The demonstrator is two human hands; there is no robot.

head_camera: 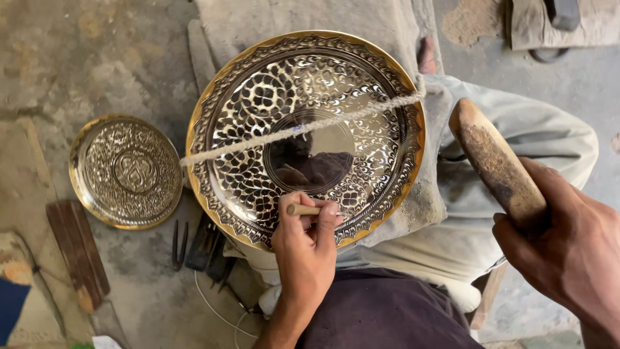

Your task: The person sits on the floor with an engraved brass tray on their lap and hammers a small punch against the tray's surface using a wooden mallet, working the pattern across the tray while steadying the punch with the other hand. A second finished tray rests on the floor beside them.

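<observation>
A large round engraved metal tray (258,97) with a gold-coloured rim lies in front of me, held down by a rope (258,137) stretched across it. My left hand (305,249) rests on the tray's near edge, pinching a thin punch tool (302,209) against the patterned band. My right hand (568,249) is raised to the right, gripping a worn wooden mallet (494,161) that points up and left, apart from the tray.
A smaller engraved round plate (126,171) lies on the concrete floor to the left. Dark metal tools (203,245) sit below the tray's left edge, with a wooden strip (77,252) further left. My bent leg in pale trousers (536,129) is right of the tray.
</observation>
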